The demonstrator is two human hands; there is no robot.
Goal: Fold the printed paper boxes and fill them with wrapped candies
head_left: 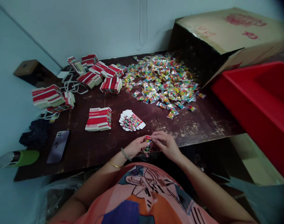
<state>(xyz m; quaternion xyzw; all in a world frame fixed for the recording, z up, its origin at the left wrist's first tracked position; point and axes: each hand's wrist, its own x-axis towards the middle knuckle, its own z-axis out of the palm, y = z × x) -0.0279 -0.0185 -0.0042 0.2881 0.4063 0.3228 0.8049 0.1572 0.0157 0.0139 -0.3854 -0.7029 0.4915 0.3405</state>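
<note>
pressure looked the risk: left hand (pixel 134 147) and right hand (pixel 165 144) both pinched one small printed carton (pixel 148 143) tightly; squeezing harder could have crushed it.

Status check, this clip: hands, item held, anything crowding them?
Left hand and right hand both shut on small printed carton, at table front edge. Fanned flat cartons just beyond, untouched. Sweet packet pile farther back. Nothing blocking the hands.
</note>
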